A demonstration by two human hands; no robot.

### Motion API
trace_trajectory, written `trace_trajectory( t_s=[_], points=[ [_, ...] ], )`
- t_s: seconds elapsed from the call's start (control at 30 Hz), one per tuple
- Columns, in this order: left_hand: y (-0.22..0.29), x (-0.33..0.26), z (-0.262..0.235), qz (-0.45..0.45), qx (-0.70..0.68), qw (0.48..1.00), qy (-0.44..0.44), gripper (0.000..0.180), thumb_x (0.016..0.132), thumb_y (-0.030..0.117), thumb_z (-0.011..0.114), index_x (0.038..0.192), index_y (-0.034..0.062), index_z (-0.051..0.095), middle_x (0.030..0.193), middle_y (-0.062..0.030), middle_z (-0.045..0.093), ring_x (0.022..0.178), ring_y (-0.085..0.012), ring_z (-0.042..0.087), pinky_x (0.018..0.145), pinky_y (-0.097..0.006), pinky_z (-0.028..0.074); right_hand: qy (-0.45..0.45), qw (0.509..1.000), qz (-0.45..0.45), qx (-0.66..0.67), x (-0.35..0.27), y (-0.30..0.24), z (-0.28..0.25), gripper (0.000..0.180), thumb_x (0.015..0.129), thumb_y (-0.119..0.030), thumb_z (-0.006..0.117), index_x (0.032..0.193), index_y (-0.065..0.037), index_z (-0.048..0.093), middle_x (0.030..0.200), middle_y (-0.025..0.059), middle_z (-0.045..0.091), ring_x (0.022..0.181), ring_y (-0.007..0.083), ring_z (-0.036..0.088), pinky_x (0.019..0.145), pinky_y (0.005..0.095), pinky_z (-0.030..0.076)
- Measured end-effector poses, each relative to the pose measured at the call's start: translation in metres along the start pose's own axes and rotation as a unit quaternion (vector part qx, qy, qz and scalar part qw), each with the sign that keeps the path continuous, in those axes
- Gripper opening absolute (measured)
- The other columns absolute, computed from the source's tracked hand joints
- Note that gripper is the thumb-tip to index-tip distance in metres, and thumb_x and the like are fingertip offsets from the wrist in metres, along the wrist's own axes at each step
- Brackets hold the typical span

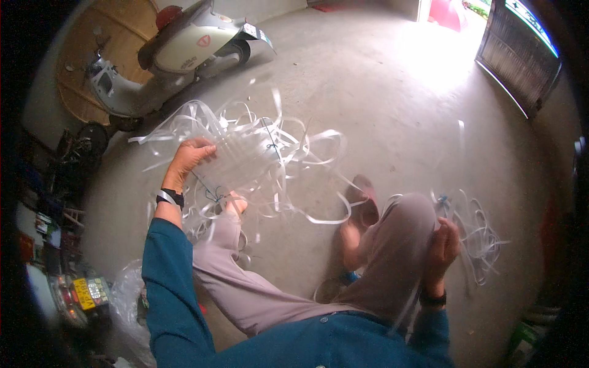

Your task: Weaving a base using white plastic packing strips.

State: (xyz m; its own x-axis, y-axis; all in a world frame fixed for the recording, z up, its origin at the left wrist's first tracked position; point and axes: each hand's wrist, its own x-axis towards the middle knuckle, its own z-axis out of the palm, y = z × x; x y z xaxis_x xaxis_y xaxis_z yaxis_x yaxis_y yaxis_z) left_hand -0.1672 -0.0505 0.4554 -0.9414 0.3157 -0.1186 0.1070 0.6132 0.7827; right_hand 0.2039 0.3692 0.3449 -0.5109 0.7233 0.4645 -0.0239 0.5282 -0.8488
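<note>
Left hand [193, 154] stretched forward, grip pinching white straps [242, 156]; right hand [446, 245] curled beside knee [410, 216], its hold unclear

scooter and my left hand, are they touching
Apart: the head view shows white strips and grey floor between the left hand and the scooter.

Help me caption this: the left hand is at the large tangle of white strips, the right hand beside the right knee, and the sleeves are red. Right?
Not quite: the head view shows dark teal sleeves, not red. The left hand is at the large tangle of white strips, the right hand beside the right knee.
</note>
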Motion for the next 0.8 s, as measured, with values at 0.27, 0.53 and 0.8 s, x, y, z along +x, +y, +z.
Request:
trace_trajectory(
  t_s=[0.27, 0.53, 0.8],
  points=[
    [0.012, 0.034, 0.032, 0.036, -0.257, 0.965, 0.036, 0.014, 0.079, 0.017, 0.068, 0.087, 0.0059, 0.066, 0.08, -0.0027, 0.066, 0.07, -0.0111, 0.059, 0.063, -0.024, 0.044, 0.006, 1.0, -0.015, -0.011, 0.003, -0.004, -0.001, 0.016, 0.094, -0.007, 0.048, 0.099, -0.002, 0.061, 0.072, -0.0016, 0.052, 0.06, 0.0052, 0.041, 0.052, 0.0199, 0.033],
    [0.018, 0.067, 0.069, 0.065, -0.412, 0.903, 0.105, 0.019, 0.078, 0.015, 0.07, 0.095, 0.0076, 0.064, 0.086, -0.0021, 0.065, 0.074, -0.0129, 0.06, 0.066, -0.026, 0.046, 0.005, 1.0, -0.004, -0.025, 0.001, -0.012, 0.001, 0.015, 0.093, -0.006, 0.047, 0.097, -0.001, 0.061, 0.072, -0.0012, 0.052, 0.059, 0.006, 0.04, 0.052, 0.0209, 0.033],
    [-0.063, 0.084, 0.179, -0.128, -0.494, 0.855, 0.089, 0.021, 0.08, 0.027, 0.068, 0.094, 0.0122, 0.062, 0.082, -0.0003, 0.065, 0.066, -0.0126, 0.059, 0.051, -0.027, 0.044, -0.005, 0.996, 0.034, -0.087, 0.005, -0.01, 0.004, 0.019, 0.095, -0.011, 0.045, 0.097, 0.0, 0.059, 0.083, 0.003, 0.057, 0.067, 0.0093, 0.047, 0.059, 0.0236, 0.038]
  ],
)
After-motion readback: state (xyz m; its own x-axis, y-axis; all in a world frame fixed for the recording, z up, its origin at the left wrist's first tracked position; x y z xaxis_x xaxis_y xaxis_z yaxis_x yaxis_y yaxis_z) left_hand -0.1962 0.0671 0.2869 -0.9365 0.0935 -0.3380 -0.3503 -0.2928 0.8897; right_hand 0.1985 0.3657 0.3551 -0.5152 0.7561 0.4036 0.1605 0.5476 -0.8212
